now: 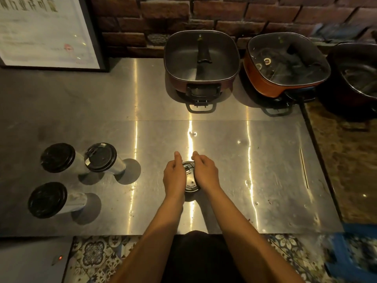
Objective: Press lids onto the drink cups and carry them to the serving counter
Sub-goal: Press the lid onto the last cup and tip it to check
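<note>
A drink cup with a black lid (pixel 190 177) stands on the steel counter (pixel 234 160) right in front of me. My left hand (pixel 174 176) rests on the lid's left rim and my right hand (pixel 205 173) on its right rim, both curled around it. The cup's body is hidden under the lid and my hands. Three more cups with black lids stand at the left: one at the back left (pixel 57 157), one beside it (pixel 101 157) and one nearer me (pixel 47 199).
Two square electric pots with glass lids (pixel 201 58) (pixel 285 62) stand at the back against the brick wall, a third dark pot (pixel 355 78) at far right. A framed paper (pixel 47 31) leans at back left. A thin stick (pixel 304 168) lies on the right.
</note>
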### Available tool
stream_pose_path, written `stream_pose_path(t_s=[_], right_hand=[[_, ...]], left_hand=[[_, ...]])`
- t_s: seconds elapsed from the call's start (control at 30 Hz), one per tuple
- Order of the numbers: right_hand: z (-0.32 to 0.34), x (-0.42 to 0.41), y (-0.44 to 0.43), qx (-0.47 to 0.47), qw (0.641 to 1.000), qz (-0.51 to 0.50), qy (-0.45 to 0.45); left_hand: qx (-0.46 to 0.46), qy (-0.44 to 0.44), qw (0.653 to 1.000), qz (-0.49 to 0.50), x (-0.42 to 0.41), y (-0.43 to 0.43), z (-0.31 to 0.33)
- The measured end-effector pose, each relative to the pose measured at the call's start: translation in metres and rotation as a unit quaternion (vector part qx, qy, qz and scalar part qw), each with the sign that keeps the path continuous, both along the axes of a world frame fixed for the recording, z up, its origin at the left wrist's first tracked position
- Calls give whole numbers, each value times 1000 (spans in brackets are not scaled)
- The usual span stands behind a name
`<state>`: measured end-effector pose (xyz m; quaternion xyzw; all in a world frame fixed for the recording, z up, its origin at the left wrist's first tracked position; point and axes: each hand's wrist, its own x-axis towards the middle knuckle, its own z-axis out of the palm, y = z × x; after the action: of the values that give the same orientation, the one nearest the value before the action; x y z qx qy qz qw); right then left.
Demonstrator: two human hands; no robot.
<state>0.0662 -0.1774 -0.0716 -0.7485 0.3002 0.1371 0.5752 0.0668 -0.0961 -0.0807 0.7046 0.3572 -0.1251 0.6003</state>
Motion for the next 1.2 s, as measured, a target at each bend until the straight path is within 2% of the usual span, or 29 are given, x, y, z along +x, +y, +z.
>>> stream_pose_path(t_s=[0.1, 0.37, 0.53, 0.63, 0.7, 0.8, 0.87, 0.9, 0.97, 1.03, 1.1, 1.2], right_hand=[[-5, 0, 2, 3, 1000, -12, 13], [-14, 3, 0, 9, 1000, 11, 18], [-12, 1, 1, 10, 1000, -2, 24], [-14, -3, 3, -9, 999, -39, 36], [-18, -12, 3, -17, 997, -57, 44], [-26, -35, 1, -4, 996, -81, 47], [-26, -44, -5, 18, 993, -102, 51], [-24, -45, -9, 26, 993, -109, 44], [-19, -41, -18, 24, 993, -115, 13], [-11, -31, -24, 17, 994, -104, -23], [-5, -20, -21, 3, 997, -57, -47], [-9, -7, -8, -55, 997, 27, -54]], left_hand=[[65, -9, 998, 10, -2, -7, -7], [92, -25, 994, 51, -2, -10, -13], [114, -17, 993, 12, -1, -9, -15], [140, -27, 988, -60, 5, -4, -12], [202, -43, 966, -157, 11, -1, -8], [296, -76, 905, -296, 17, 2, 2], [330, -78, 872, -354, 20, 4, 8], [332, -77, 866, -365, 20, 5, 10], [310, -77, 885, -339, 18, 6, 11], [249, -76, 928, -267, 13, 7, 11], [178, -65, 966, -177, 7, 7, 7], [107, -22, 990, -88, -3, 3, -3]])
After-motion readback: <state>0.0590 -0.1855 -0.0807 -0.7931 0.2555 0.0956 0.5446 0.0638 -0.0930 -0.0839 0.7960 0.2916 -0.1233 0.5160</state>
